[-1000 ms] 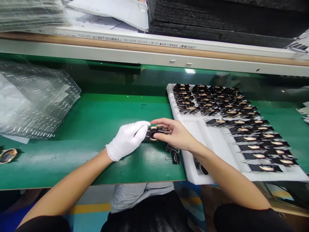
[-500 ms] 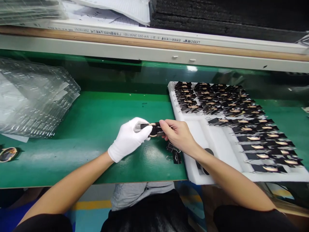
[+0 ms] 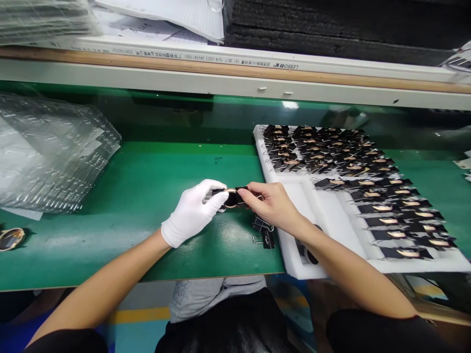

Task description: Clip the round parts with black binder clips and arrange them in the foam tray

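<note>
Both hands on one little gold-rimmed piece (image 3: 230, 198), right out over the front half of the green desk (image 3: 110, 245).
So the left hand (image 3: 193, 213), in a white glove, has its thumb and fingers closed on the left side of the piece, and the bare right hand (image 3: 274, 203) is pinching a black binder clip (image 3: 242, 189) at its right side; can't tell exactly how the clip sits under those fingers. A couple of loose clips (image 3: 268, 239) lie just below the right hand, beside a white foam tray (image 3: 334, 211) with rows of clipped-up pieces (image 3: 397, 235), and there's a stack of clear plastic trays (image 3: 55, 162) over on the left.
</note>
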Tool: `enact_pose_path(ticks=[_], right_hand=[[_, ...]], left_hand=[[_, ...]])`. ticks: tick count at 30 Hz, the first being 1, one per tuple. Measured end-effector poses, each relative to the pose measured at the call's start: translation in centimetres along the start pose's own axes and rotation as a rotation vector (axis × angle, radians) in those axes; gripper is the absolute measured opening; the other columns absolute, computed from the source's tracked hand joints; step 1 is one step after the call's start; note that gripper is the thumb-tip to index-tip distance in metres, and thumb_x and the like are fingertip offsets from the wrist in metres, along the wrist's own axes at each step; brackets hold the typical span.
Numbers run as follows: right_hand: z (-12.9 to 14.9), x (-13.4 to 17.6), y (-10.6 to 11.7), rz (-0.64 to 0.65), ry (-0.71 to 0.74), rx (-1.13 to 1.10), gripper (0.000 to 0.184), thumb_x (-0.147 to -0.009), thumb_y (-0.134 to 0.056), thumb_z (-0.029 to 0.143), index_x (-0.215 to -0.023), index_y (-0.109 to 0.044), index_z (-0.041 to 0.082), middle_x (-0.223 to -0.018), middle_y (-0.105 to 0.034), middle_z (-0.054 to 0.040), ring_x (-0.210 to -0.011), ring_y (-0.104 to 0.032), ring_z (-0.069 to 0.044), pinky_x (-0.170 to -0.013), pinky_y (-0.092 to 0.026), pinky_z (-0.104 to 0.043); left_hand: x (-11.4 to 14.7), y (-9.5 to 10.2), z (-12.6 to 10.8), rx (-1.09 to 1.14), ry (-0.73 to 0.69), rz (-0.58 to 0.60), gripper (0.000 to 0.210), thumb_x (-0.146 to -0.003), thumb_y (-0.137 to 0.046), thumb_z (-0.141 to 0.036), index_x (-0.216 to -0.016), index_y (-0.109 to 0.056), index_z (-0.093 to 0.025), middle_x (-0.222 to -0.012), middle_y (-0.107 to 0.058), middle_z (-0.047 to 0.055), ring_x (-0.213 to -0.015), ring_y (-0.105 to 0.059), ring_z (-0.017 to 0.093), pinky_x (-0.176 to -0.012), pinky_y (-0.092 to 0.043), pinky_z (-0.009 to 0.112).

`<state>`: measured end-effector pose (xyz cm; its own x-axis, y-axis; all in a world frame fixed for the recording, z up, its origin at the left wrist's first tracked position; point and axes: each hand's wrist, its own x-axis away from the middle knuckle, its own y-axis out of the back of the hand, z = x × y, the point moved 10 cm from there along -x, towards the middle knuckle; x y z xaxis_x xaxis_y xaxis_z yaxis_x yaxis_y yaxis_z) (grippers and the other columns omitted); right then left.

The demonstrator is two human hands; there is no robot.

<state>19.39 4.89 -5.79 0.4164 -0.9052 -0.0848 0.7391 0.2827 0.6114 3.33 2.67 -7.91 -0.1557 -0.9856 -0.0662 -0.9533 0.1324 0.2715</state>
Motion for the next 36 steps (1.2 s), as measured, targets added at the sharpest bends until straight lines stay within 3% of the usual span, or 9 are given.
enact_pose_path(ticks=[5, 7, 10, 14, 17, 21, 25, 30, 36], right_hand=[[0.4, -0.1, 0.5, 0.011, 0.029, 0.068, 0.045, -0.101, -0.055, 0.047, -0.067, -0.063, 0.019, -0.057, -0.052, 0.0031, -0.053, -0.044, -0.011, -0.051, -0.029, -0.028], [1.1, -0.3, 0.9, 0.018, 0.085, 0.068, 0.031, -0.1, -0.059, 0.046, -0.095, -0.074, 0.02, -0.084, -0.071, -0.0019, -0.072, -0.062, -0.016, -0.061, -0.043, -0.027], [3.0, 0.2, 0.5, 0.098, 0.221, 0.073, 0.042, -0.095, -0.07, 0.042, -0.132, -0.066, 0.022, -0.121, -0.071, -0.0081, -0.106, -0.067, -0.024, -0.089, -0.051, -0.034], [4.1, 1.7, 0.4, 0.182, 0.248, 0.117, 0.034, -0.099, -0.064, 0.025, -0.133, -0.065, 0.022, -0.108, -0.073, -0.0075, -0.098, -0.069, -0.023, -0.088, -0.052, -0.037], [4.1, 3.4, 3.7, 0.157, 0.252, 0.148, 0.023, -0.1, -0.058, 0.018, -0.119, -0.071, 0.02, -0.105, -0.072, -0.008, -0.099, -0.067, -0.023, -0.088, -0.053, -0.036], [1.1, 6.0, 12.8, -0.022, 0.235, 0.318, 0.015, -0.097, -0.064, 0.027, -0.107, -0.074, 0.022, -0.113, -0.067, -0.0102, -0.106, -0.064, -0.026, -0.094, -0.052, -0.042], [-5.8, 8.1, 19.8, -0.14, 0.118, 0.406, 0.019, -0.093, -0.068, 0.038, -0.101, -0.076, 0.023, -0.109, -0.067, -0.0105, -0.104, -0.066, -0.027, -0.096, -0.052, -0.045], [-12.2, 9.4, 21.2, -0.218, 0.061, 0.484, 0.021, -0.094, -0.066, 0.041, -0.097, -0.078, 0.023, -0.119, -0.069, -0.0136, -0.116, -0.063, -0.031, -0.107, -0.045, -0.053], [-13.5, 9.3, 20.7, -0.224, 0.049, 0.569, 0.021, -0.095, -0.065, 0.039, -0.099, -0.079, 0.025, -0.13, -0.067, -0.0136, -0.127, -0.058, -0.033, -0.113, -0.037, -0.056]], left_hand=[[-0.1, 0.2, -0.1, -0.132, -0.048, -0.014, 0.031, -0.098, -0.059, -0.048, -0.111, -0.068, -0.021, -0.097, -0.075, 0.001, -0.072, -0.072, 0.013, -0.068, -0.06, 0.026], [-0.1, 0.1, -0.7, -0.236, -0.099, -0.008, 0.03, -0.102, -0.052, -0.045, -0.114, -0.067, -0.022, -0.106, -0.076, 0.003, -0.086, -0.074, 0.016, -0.079, -0.061, 0.029], [0.3, -0.3, -1.4, -0.403, -0.183, 0.017, 0.033, -0.105, -0.043, -0.04, -0.124, -0.065, -0.022, -0.125, -0.073, 0.006, -0.113, -0.07, 0.02, -0.101, -0.057, 0.035], [1.4, -1.2, -1.1, -0.453, -0.282, 0.091, 0.045, -0.105, -0.044, -0.039, -0.147, -0.048, -0.023, -0.136, -0.068, 0.01, -0.121, -0.068, 0.023, -0.106, -0.056, 0.041], [2.1, -1.3, -1.4, -0.39, -0.413, 0.115, 0.06, -0.104, -0.049, -0.039, -0.159, -0.031, -0.024, -0.134, -0.067, 0.013, -0.114, -0.071, 0.024, -0.103, -0.058, 0.045], [1.8, 0.1, -1.6, -0.321, -0.419, 0.012, 0.053, -0.105, -0.047, -0.035, -0.156, -0.038, -0.027, -0.133, -0.066, 0.011, -0.111, -0.071, 0.024, -0.101, -0.058, 0.048], [1.1, 0.4, -1.4, -0.307, -0.36, -0.023, 0.048, -0.105, -0.046, -0.032, -0.152, -0.044, -0.027, -0.132, -0.067, 0.009, -0.11, -0.071, 0.023, -0.099, -0.059, 0.046], [0.7, -0.1, -0.9, -0.347, -0.331, -0.012, 0.044, -0.104, -0.046, -0.032, -0.148, -0.049, -0.024, -0.129, -0.069, 0.01, -0.108, -0.072, 0.023, -0.098, -0.06, 0.045], [0.4, 0.0, -0.9, -0.367, -0.301, -0.018, 0.042, -0.105, -0.045, -0.033, -0.145, -0.051, -0.023, -0.129, -0.069, 0.01, -0.107, -0.073, 0.022, -0.097, -0.06, 0.044]])
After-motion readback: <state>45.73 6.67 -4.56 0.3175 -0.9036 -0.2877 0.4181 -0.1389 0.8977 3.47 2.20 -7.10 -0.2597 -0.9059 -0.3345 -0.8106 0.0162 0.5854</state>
